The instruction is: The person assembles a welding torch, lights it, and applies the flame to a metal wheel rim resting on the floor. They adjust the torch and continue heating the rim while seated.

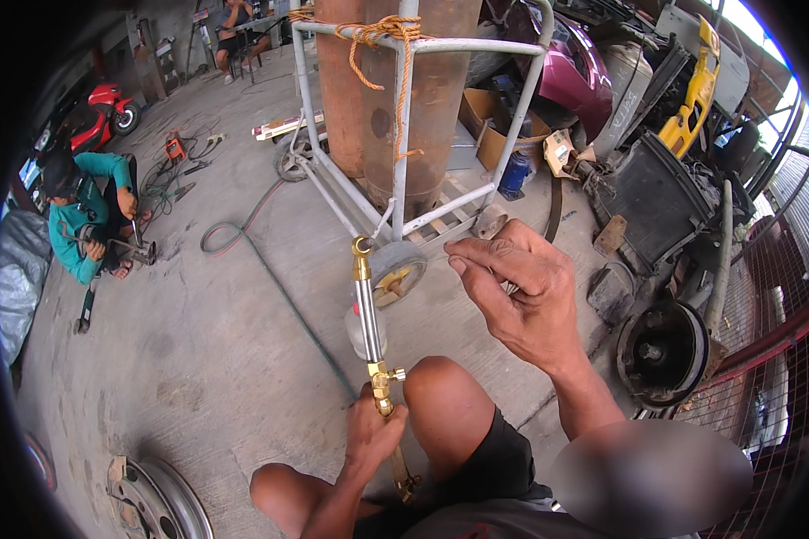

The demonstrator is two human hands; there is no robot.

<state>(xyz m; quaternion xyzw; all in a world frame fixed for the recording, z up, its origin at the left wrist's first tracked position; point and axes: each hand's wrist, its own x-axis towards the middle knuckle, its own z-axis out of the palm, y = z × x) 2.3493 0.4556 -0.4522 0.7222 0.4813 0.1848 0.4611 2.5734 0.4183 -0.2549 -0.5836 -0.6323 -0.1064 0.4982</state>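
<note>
My left hand [374, 426] is wrapped round the handle of a gas cutting torch [366, 314], which has brass fittings and silver tubes. The torch points away from me, with its angled brass head at the far end and a valve knob just above my fist. To the right of that head, my right hand [528, 292] is raised with thumb and forefinger pinched together. Some thin wire-like bits show by its curled fingers, but what the pinch holds is too small to make out. Behind the torch stands a clear bottle [363, 331], partly hidden.
Rusty cylinders [422, 117] stand in a wheeled grey cart [404, 180] tied with orange rope. A hose [283, 287] crosses the concrete. At left, a person in teal [94, 211] squats with tools. A wheel rim [157, 499] lies lower left; car parts and a drum [663, 352] crowd the right.
</note>
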